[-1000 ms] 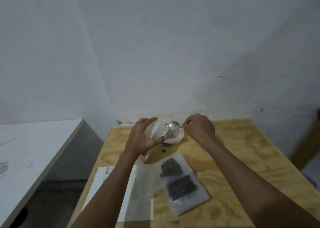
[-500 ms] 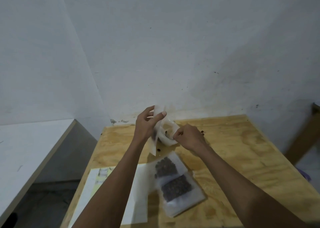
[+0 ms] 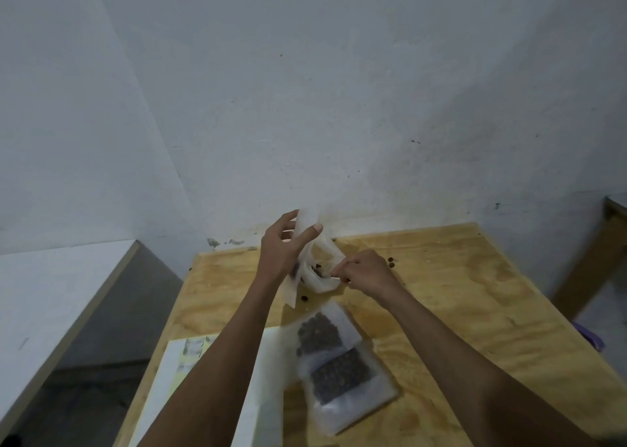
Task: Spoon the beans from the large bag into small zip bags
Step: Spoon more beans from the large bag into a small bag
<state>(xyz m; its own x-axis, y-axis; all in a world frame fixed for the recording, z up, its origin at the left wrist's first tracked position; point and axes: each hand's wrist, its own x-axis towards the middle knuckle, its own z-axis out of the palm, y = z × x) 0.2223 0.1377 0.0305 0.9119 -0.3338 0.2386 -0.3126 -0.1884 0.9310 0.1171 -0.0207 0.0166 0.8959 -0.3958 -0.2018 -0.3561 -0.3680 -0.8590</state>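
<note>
My left hand (image 3: 283, 253) holds up a clear plastic bag (image 3: 310, 239) above the far part of the wooden table (image 3: 458, 310), thumb on one side and fingers on the other. My right hand (image 3: 364, 271) pinches the bag's lower rim beside a few dark beans (image 3: 317, 270) inside it. The spoon is hidden. Two small zip bags filled with dark beans (image 3: 319, 334) (image 3: 341, 377) lie overlapping on the table below my hands.
Loose beans (image 3: 392, 262) lie on the table near the wall, and one (image 3: 304, 298) under the bag. White sheets (image 3: 190, 365) lie at the table's left front. A white counter (image 3: 51, 297) stands to the left, a wooden frame (image 3: 593, 260) to the right.
A second ago the bag lay low with the spoon visible over it. My left hand has since lifted the bag's side upright, and my right hand has moved down onto its rim.
</note>
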